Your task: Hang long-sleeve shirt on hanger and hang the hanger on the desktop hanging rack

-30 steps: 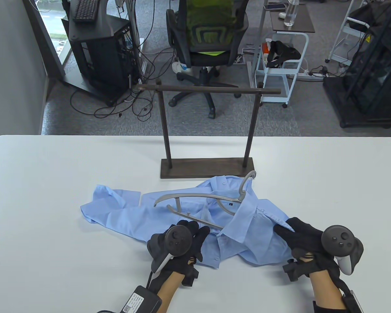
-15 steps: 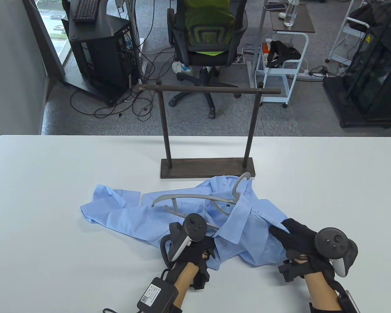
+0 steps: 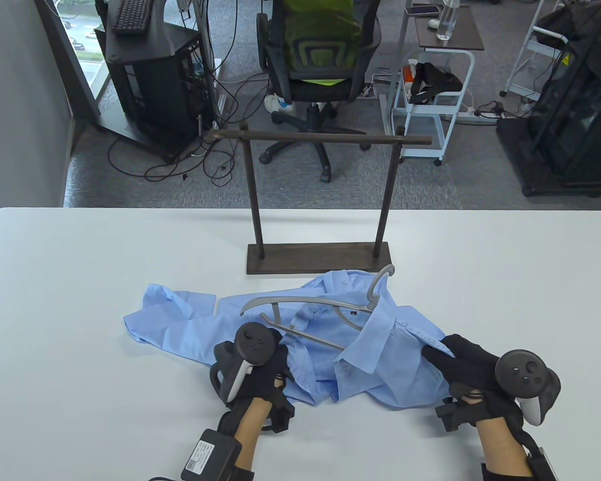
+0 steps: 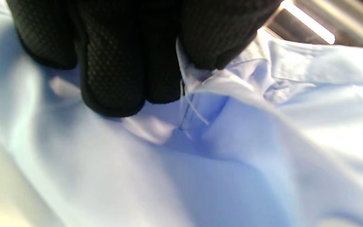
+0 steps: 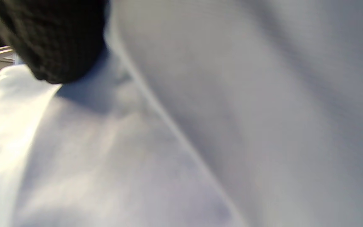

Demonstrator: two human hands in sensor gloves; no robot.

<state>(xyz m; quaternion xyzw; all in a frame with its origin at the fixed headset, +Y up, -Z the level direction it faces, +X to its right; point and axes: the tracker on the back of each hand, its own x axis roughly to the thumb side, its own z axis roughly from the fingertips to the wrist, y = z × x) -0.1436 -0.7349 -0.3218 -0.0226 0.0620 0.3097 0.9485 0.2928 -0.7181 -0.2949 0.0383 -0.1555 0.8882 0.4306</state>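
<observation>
A light blue long-sleeve shirt (image 3: pixel 180 325) lies crumpled on the white table (image 3: pixel 55 300). A grey hanger (image 3: pixel 305 303) rests on it, its right arm tucked under the collar, its hook (image 3: pixel 383 275) pointing toward the rack. My left hand (image 3: pixel 260 366) pinches a fold of the shirt's front edge (image 4: pixel 197 85) between fingers (image 4: pixel 112 63) and thumb. My right hand (image 3: pixel 461 361) grips the shirt's right side; in the right wrist view only a fingertip (image 5: pixel 58 41) on pale cloth (image 5: pixel 200 126) shows. The dark wooden rack (image 3: pixel 320 255) stands behind the shirt, its bar (image 3: pixel 325 136) bare.
Bare table lies to the left, right and front of the shirt. Beyond the table's far edge are an office chair (image 3: pixel 320 55), a computer stand (image 3: pixel 150 75) with cables, and a white cart (image 3: pixel 430 100).
My left hand has moved left along the shirt's front, pulling the cloth with it. The hanger has shifted slightly right. My right hand has barely moved.
</observation>
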